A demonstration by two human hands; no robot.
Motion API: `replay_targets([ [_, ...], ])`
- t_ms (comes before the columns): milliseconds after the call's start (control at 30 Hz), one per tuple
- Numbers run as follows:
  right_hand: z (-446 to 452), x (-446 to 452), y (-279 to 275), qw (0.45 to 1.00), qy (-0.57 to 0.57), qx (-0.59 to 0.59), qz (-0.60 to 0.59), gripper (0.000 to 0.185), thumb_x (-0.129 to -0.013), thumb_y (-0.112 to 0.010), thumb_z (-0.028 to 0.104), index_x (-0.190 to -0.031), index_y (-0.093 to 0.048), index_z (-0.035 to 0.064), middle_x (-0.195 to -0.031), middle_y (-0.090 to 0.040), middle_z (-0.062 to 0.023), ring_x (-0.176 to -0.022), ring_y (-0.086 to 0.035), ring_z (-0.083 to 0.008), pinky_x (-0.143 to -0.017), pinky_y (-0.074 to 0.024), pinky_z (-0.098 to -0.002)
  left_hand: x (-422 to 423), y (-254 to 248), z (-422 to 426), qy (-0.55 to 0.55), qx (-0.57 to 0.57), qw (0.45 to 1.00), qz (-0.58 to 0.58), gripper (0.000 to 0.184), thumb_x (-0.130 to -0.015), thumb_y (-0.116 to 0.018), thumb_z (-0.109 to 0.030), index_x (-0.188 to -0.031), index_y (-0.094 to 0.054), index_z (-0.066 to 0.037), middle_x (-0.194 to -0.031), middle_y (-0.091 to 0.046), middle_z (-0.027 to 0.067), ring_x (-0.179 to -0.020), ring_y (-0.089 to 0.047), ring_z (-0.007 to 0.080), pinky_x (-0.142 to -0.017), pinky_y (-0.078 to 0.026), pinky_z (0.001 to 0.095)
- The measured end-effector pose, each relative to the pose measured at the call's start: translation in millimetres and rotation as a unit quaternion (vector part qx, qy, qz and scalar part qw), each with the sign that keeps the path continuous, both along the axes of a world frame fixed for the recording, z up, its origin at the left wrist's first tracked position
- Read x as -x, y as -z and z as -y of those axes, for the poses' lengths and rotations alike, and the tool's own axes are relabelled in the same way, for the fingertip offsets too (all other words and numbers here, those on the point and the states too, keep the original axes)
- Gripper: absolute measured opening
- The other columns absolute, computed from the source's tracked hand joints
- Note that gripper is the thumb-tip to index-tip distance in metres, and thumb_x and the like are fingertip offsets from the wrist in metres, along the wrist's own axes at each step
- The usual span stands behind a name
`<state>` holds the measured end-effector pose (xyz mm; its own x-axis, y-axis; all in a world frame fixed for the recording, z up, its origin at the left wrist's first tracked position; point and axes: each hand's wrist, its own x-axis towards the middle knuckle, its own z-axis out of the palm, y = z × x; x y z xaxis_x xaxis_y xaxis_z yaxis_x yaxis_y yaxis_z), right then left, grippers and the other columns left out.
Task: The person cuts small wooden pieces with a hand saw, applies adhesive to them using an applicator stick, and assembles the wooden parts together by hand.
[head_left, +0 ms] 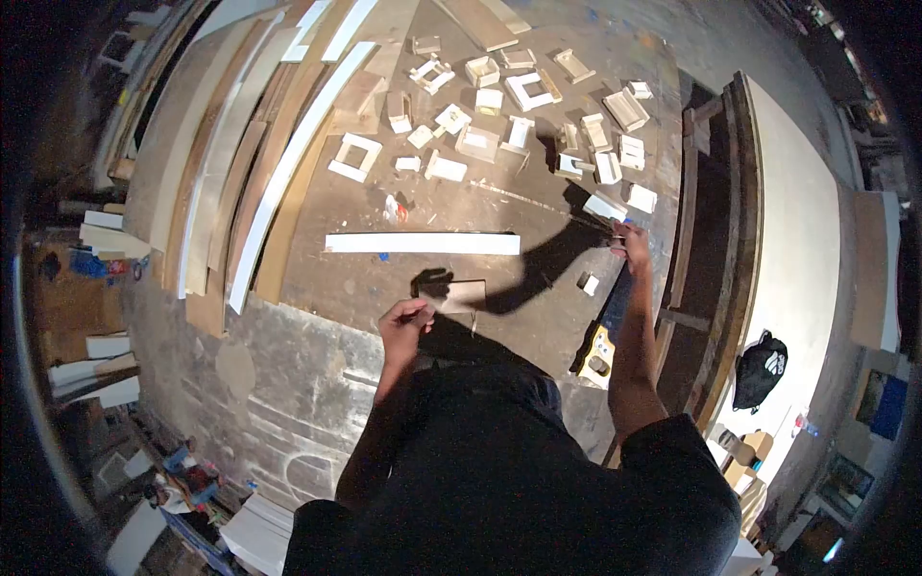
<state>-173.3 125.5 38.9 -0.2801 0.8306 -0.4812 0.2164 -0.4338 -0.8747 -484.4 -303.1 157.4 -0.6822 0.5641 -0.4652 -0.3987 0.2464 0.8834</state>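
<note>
Over the brown work surface, my left hand point(408, 317) is closed with its fingertips pinched; anything between them is too small to make out. Beside it lies a small flat wooden piece point(468, 296), partly in shadow. My right hand point(629, 240) is closed near a small white piece point(604, 205) at the right edge of the surface; what its fingers hold is unclear. Below that hand lies a handsaw with a yellow handle point(599, 356). A long white strip point(423, 244) lies flat between and beyond my hands.
Several small wooden frames and blocks point(477, 142) are scattered at the far side. Long boards point(288, 182) lie at the left. A pale panel point(788, 240) with a black bag point(762, 372) stands at the right. A person point(173, 494) shows at the lower left.
</note>
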Motion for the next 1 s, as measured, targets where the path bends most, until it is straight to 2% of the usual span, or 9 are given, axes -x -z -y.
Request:
replay_targets([
  [67,-14.2,2.0,-14.5,0.993,-0.054,0.008,0.106,0.037,-0.092,-0.068,0.034,-0.113,-0.068,0.0036,-0.088,-0.067,-0.0019,-0.065,-0.059,-0.0111,-0.057,-0.0504,-0.0267,7.3,-0.2,9.1,-0.021,0.029,0.999,0.013,0.022,-0.086,-0.076,-0.005,-0.106,-0.068,0.000,-0.087,-0.071,0.0060,-0.073,-0.065,0.0110,-0.061,-0.053,0.0252],
  [400,-59.3,-12.5,46.6,0.988,-0.100,0.022,0.112,0.026,-0.096,-0.062,0.028,-0.104,-0.072,0.0050,-0.080,-0.067,0.0003,-0.054,-0.048,-0.0044,-0.043,-0.0368,-0.0199,11.4,-4.3,11.9,-0.070,0.077,0.994,-0.026,0.022,-0.082,-0.080,-0.006,-0.101,-0.070,-0.003,-0.085,-0.070,0.0034,-0.071,-0.064,0.0105,-0.062,-0.053,0.0253],
  [500,-64.6,-15.7,64.1,0.983,-0.093,-0.028,0.154,0.024,-0.095,-0.065,0.028,-0.096,-0.072,0.0049,-0.069,-0.064,0.0011,-0.047,-0.046,-0.0062,-0.041,-0.0345,-0.0226,10.9,-6.5,5.0,-0.043,0.084,0.995,-0.045,0.018,-0.082,-0.079,-0.005,-0.097,-0.071,-0.002,-0.084,-0.070,0.0032,-0.071,-0.064,0.0100,-0.062,-0.053,0.0251],
  [567,-61.2,-14.8,71.5,0.968,-0.077,-0.183,0.156,0.022,-0.093,-0.068,0.025,-0.086,-0.072,0.0050,-0.059,-0.059,0.0020,-0.043,-0.046,-0.0084,-0.038,-0.0327,-0.0257,9.0,-7.2,2.5,-0.016,0.066,0.996,-0.061,0.015,-0.084,-0.078,-0.005,-0.096,-0.071,-0.001,-0.083,-0.071,0.0041,-0.070,-0.064,0.0100,-0.062,-0.052,0.0249],
  [600,-55.5,-15.8,82.5,0.975,-0.031,-0.221,0.016,0.019,-0.093,-0.070,0.021,-0.085,-0.071,0.0039,-0.058,-0.058,0.0014,-0.044,-0.048,-0.0087,-0.038,-0.0325,-0.0278,8.4,-7.2,3.0,0.010,0.044,0.996,-0.079,0.012,-0.085,-0.077,-0.005,-0.094,-0.072,0.000,-0.082,-0.071,0.0050,-0.069,-0.064,0.0100,-0.062,-0.052,0.0247],
  [700,-56.7,-23.7,88.1,0.967,-0.052,-0.214,0.126,0.012,-0.088,-0.072,0.011,-0.089,-0.070,-0.0002,-0.070,-0.066,-0.0023,-0.056,-0.054,-0.0104,-0.047,-0.0416,-0.0286,3.0,-7.3,0.5,0.068,0.026,0.992,-0.100,0.008,-0.088,-0.073,-0.005,-0.093,-0.073,0.001,-0.081,-0.072,0.0066,-0.068,-0.063,0.0100,-0.061,-0.052,0.0246],
  [833,-7.5,-21.3,41.7,0.967,0.009,-0.247,0.060,0.018,-0.083,-0.077,0.013,-0.092,-0.070,-0.0011,-0.076,-0.070,-0.0063,-0.065,-0.063,-0.0155,-0.057,-0.0494,-0.0308,-0.2,7.3,6.6,0.118,0.052,0.989,-0.073,0.013,-0.091,-0.071,-0.008,-0.097,-0.072,0.003,-0.080,-0.072,0.0077,-0.067,-0.064,0.0102,-0.063,-0.052,0.0259],
  [900,46.6,-12.5,-7.9,0.858,-0.056,-0.387,0.333,0.028,-0.080,-0.079,0.017,-0.099,-0.069,-0.0010,-0.080,-0.073,-0.0110,-0.074,-0.071,-0.0217,-0.064,-0.0543,-0.0332,0.6,20.3,11.6,0.132,0.077,0.986,-0.066,0.015,-0.091,-0.071,-0.009,-0.099,-0.072,0.003,-0.082,-0.072,0.0085,-0.068,-0.064,0.0111,-0.065,-0.053,0.0270],
  [1000,100.0,-18.1,-20.1,0.864,-0.124,-0.329,0.360,0.037,-0.077,-0.081,0.021,-0.103,-0.067,-0.0013,-0.083,-0.074,-0.0141,-0.078,-0.074,-0.0237,-0.066,-0.0567,-0.0339,2.7,31.4,16.5,0.178,0.126,0.966,-0.143,0.018,-0.089,-0.074,-0.011,-0.102,-0.071,0.001,-0.084,-0.072,0.0096,-0.071,-0.065,0.0130,-0.069,-0.053,0.0290],
])
